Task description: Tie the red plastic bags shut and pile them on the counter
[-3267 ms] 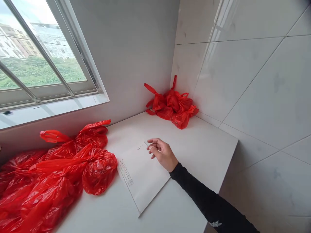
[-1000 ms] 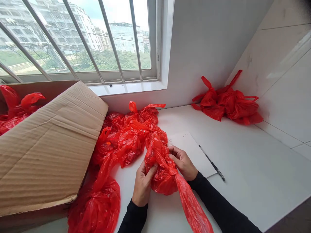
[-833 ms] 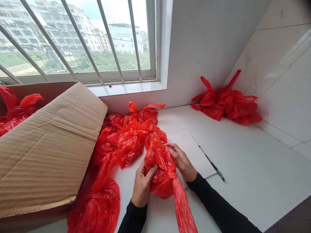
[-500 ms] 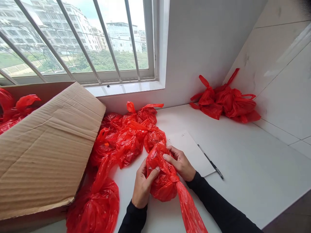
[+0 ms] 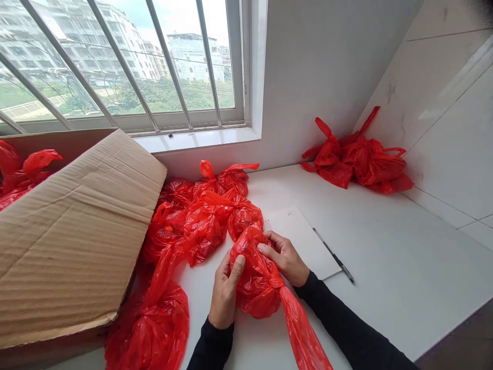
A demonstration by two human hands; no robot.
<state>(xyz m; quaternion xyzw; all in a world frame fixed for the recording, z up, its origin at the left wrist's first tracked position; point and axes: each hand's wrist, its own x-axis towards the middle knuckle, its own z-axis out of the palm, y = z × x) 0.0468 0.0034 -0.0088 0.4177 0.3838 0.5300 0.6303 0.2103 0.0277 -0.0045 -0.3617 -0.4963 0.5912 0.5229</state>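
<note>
Between my two hands is a knotted red plastic bag, its long twisted end trailing toward me. My left hand cups the bag's left side, thumb pressed along it. On the upper right, my right hand grips the same bag with the thumb on top. The bag's contents are hidden by the red film. Just beyond it, several other tied red bags lie heaped against one another. A further tied red bag rests on the table left of my left hand.
A cardboard box with red bags inside stands at the left. Right of my hands lie a white paper pad and a black pen on the white table. More red bags sit in the far corner. A barred window is behind.
My left thumb has moved up and left on the bag, away from the knot. My right hand keeps nearly the same hold.
</note>
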